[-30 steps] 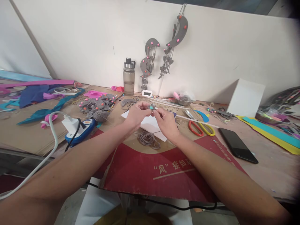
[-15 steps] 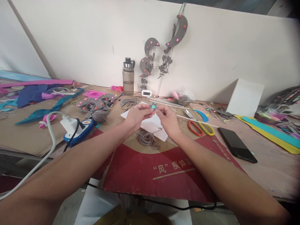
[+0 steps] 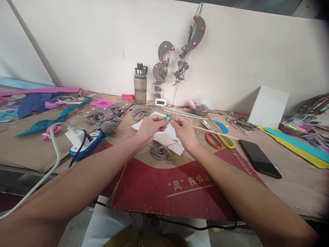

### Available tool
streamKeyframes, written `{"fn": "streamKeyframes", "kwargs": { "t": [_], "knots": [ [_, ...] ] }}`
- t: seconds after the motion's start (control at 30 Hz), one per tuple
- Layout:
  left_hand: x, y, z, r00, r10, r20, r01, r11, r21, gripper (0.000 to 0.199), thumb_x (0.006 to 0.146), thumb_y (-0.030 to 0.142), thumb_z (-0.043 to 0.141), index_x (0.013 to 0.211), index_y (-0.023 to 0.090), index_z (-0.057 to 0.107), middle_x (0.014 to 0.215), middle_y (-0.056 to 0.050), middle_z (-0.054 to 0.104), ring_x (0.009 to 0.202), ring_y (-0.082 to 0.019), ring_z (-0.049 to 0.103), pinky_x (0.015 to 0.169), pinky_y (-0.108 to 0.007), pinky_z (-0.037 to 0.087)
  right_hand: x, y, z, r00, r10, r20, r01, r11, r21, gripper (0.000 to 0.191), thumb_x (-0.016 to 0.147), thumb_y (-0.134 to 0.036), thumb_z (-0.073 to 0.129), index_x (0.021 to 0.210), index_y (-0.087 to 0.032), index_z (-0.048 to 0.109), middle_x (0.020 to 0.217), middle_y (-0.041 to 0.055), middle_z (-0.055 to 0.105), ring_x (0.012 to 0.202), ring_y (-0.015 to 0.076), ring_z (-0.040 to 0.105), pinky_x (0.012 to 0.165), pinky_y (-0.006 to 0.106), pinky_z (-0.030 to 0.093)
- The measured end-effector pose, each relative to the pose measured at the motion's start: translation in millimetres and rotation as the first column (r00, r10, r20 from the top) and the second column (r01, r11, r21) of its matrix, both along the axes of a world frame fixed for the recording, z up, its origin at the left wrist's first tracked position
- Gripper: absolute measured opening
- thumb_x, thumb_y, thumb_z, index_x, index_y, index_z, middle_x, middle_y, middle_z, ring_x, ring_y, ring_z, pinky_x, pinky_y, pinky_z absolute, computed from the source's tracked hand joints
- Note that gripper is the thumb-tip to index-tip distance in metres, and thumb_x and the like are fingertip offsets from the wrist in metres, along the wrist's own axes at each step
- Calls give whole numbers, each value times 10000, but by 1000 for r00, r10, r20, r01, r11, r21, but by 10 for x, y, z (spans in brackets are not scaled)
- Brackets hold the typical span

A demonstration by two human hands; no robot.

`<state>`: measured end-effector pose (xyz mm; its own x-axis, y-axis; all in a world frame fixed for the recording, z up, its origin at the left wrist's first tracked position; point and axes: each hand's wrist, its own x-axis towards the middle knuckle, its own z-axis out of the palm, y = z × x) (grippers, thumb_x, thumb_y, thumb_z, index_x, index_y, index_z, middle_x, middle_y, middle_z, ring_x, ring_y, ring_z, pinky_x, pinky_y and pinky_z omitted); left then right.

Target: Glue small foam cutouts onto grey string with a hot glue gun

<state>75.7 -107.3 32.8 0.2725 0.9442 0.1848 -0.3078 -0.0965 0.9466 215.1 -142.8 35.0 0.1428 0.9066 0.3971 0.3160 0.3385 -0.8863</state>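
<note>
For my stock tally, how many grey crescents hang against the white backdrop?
3: a large crescent at right, and left of it, an upper crescent with a lower crescent just beneath. Others could be hidden behind them.

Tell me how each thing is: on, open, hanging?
Small grey-and-turquoise piece: held in left hand and right hand
Clear grey plastic bottle: capped, partly filled
Red-yellow metal scissors: handles apart
Black rectangular phone: screen dark
White rectangular digital clock: display on
Grey string bundle: loosely coiled
Dark grey crescent ornament: hanging
White plastic plug: plugged in
</note>
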Motion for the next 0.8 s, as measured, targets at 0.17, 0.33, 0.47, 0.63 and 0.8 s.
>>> {"fn": "streamKeyframes", "kwargs": {
  "t": [0.17, 0.33, 0.47, 0.63, 0.8],
  "knots": [
    [-36, -8, 46, 989, -54, -141, 64, 996, 68, 146, 624, 233, 749, 698, 130, 678, 685, -45, 632, 641, -113, 558, 647, -269, 466, 64, 73, -25, 995, -52, 90, 54, 998, -18, 212, 772, -391, 522, 741, -185, 563, 537, -60, 444, 482, 83, 355, 497, 232, 309],
    [-138, 34, 121, 929, 2, -370, 68, 982, 176, 142, 662, 238, 680, 775, 154, 698, 784, -37, 660, 644, -102, 539, 593, -239, 437, 97, 45, 22, 970, -6, 244, 35, 993, -116, 152, 740, -328, 533, 716, -181, 564, 572, -45, 479, 500, 86, 381, 475, 225, 296],
    [-162, 32, 151, 867, 57, -495, 74, 967, 242, 81, 676, 213, 658, 693, 135, 657, 624, -5, 602, 533, -76, 488, 512, -212, 385, 89, 3, 37, 955, 35, 296, 3, 992, -125, 182, 766, -345, 527, 795, -177, 591, 599, -34, 501, 516, 97, 407, 469, 232, 303],
    [-114, -11, 167, 951, 20, -310, 7, 996, 85, 101, 669, 134, 672, 677, 124, 571, 586, -2, 580, 531, -83, 546, 561, -229, 464, 88, -4, -5, 958, 38, 284, -21, 998, -64, 253, 786, -335, 524, 989, -187, 555, 663, -37, 492, 616, 117, 457, 554, 243, 366],
    [-88, 18, 96, 983, -83, -165, 82, 997, -14, 209, 651, 157, 732, 711, 127, 533, 630, -27, 613, 608, -118, 618, 659, -290, 526, 68, 1, -11, 962, 28, 271, -25, 1000, -18, 202, 808, -349, 500, 894, -177, 563, 746, -10, 557, 667, 117, 472, 620, 255, 376]
  ]
}}
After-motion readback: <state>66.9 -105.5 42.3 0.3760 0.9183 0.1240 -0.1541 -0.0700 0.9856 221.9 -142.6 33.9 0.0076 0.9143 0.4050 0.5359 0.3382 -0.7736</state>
